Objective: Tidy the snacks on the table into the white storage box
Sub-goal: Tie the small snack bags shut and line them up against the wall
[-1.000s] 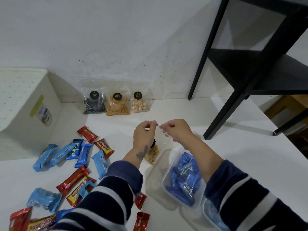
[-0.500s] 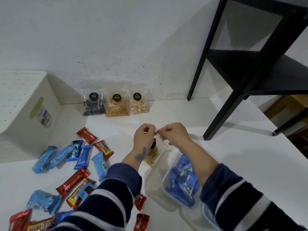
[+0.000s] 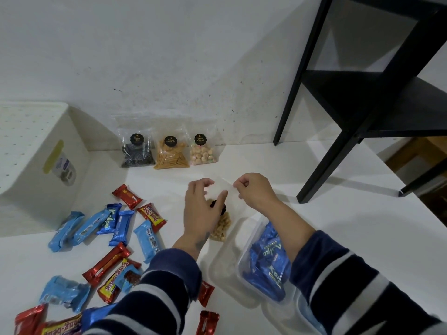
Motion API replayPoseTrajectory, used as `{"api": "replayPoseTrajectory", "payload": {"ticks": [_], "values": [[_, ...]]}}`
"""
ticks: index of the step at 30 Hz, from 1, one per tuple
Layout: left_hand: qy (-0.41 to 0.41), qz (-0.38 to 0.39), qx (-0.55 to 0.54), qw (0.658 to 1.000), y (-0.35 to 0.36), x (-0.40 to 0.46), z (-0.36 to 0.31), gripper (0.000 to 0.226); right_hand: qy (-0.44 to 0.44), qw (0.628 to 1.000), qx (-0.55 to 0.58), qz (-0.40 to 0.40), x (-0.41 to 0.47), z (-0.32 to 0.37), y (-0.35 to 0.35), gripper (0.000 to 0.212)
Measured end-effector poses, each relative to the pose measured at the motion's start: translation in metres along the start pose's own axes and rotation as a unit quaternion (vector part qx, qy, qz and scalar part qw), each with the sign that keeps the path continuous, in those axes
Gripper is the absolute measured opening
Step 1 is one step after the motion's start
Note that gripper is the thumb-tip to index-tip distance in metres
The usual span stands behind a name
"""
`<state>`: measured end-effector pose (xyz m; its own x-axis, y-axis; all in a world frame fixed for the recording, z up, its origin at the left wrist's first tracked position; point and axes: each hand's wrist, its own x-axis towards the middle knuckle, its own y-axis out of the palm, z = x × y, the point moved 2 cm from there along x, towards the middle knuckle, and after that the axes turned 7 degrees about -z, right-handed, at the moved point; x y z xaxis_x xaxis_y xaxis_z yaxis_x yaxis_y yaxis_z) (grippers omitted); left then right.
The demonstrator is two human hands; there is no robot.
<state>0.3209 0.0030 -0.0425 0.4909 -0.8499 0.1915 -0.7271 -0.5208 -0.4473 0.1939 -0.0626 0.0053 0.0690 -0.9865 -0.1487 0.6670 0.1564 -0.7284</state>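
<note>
Both hands are holding one crinkly clear plastic snack bag (image 3: 223, 223) by its top edge, above the smooth white table (image 3: 362, 238). The left hand (image 3: 200, 209) is gripping the bag's upper left side, and the right hand (image 3: 254, 189) is pinching its upper right corner, so the two sit a little apart. Lumpy tan pieces are filling the bag's lower half, just right of the left wrist.

Below the right forearm, a clear plastic tub (image 3: 244, 269) is holding glossy blue wrappers. Left of the left hand, shiny blue and red foil bars (image 3: 121, 228) are lying scattered. Far left, the boxy white storage box (image 3: 36, 163) is standing with its dotted lid on. Beyond the hands, three clear pouches (image 3: 169, 151) are leaning against the wall.
</note>
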Motion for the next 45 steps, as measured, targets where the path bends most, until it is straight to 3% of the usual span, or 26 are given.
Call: {"api": "replayPoseTrajectory", "payload": {"ticks": [2,5,7,9,13,15,20,22,26,34,45], "values": [[0.041,0.044,0.056,0.997,-0.004,-0.007,0.019,0.060,-0.002,1.000,0.004,0.004,0.004,0.000,0.000,0.029],[0.014,0.139,0.076,0.987,-0.001,-0.018,0.039,0.086,-0.001,1.000,0.013,0.008,0.010,-0.003,0.002,0.026],[-0.002,0.151,0.075,0.986,0.001,-0.020,0.042,0.092,0.000,1.000,0.027,0.001,0.011,-0.005,0.002,0.020],[-0.018,0.130,0.055,0.990,0.003,-0.019,0.040,0.089,0.007,0.998,0.068,-0.015,0.008,-0.008,0.003,0.009],[-0.024,0.095,0.062,0.993,0.007,-0.014,0.042,0.082,0.093,0.978,0.188,-0.002,-0.002,-0.023,0.023,0.054],[-0.014,0.096,0.079,0.992,0.010,-0.013,0.044,0.082,0.116,0.968,0.222,0.002,-0.003,-0.029,0.039,0.061],[-0.003,0.096,0.122,0.988,0.014,-0.010,0.056,0.095,0.105,0.952,0.271,-0.092,0.018,-0.035,0.056,0.071],[0.029,0.113,0.201,0.973,0.017,-0.008,0.066,0.095,0.077,0.955,0.267,-0.103,0.034,-0.033,0.051,0.068],[0.111,0.129,0.309,0.936,0.020,-0.013,0.074,0.071,0.028,0.958,0.259,-0.123,0.079,-0.028,0.028,0.051],[0.088,0.125,0.328,0.932,0.024,-0.009,0.074,0.066,0.009,0.957,0.259,-0.133,0.177,-0.013,0.022,0.026],[0.094,0.117,0.338,0.929,0.027,-0.007,0.080,0.063,0.043,0.968,0.215,-0.124,0.220,-0.002,0.027,0.032]]}}
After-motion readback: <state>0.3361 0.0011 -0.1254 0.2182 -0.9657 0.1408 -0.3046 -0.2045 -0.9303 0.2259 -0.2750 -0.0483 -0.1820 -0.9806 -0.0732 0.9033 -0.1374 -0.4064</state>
